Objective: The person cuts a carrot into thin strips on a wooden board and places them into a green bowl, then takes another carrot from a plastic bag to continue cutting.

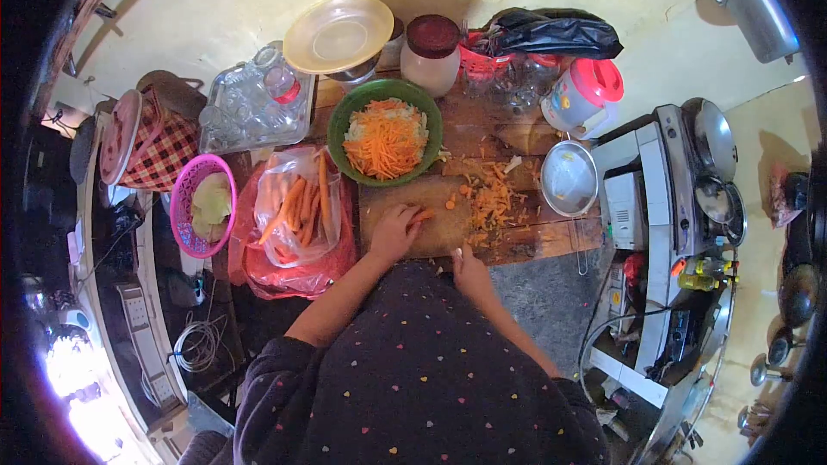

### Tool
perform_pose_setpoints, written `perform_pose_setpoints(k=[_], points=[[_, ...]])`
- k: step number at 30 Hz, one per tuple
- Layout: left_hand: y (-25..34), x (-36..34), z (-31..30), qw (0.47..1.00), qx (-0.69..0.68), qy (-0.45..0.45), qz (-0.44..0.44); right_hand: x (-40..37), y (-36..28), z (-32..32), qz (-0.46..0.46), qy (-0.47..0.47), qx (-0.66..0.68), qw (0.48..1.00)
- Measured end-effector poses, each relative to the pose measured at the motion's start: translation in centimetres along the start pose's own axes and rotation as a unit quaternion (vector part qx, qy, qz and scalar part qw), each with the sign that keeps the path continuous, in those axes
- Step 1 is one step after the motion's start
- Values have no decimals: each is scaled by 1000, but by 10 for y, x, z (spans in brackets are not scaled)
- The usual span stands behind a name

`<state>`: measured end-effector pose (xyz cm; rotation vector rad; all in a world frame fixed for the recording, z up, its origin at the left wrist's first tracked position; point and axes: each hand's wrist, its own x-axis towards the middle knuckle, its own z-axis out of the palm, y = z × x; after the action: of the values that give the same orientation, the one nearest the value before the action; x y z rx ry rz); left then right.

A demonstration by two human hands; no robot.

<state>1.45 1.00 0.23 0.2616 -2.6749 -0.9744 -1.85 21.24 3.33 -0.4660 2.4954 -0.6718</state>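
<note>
My left hand [394, 234] presses a piece of carrot [424, 216] against the wooden cutting board [439, 239], fingers curled over it. At the board's lower right edge, my right hand [469, 271] is closed; a small pale bit shows at its fingers, but I cannot make out what it grips. Just beyond the board stands a green bowl [337, 148] heaped with orange carrot strips [388, 142] and some pale shreds. Carrot peelings [495, 200] lie scattered right of the board. Whole carrots [297, 211] fill a clear plastic bag on a red bag [258, 271] to the left.
A pink basket [176, 215] with pale green leaves is at the left. Behind it sits a metal tray [250, 142] of glasses. A metal strainer [569, 177], a lidded jug [586, 95] and a stove [680, 155] are at the right. A jar [430, 69] stands at the back.
</note>
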Motion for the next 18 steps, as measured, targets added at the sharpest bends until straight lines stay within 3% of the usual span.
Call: perform_pose_setpoints(k=[5,18], points=[[-6,-12,0,999,-10,-17,-37,-5,-15,1,-39,-42,2,998],[-2,-10,-1,999,-31,2,-22,-8,-19,1,-14,-49,-55,997]])
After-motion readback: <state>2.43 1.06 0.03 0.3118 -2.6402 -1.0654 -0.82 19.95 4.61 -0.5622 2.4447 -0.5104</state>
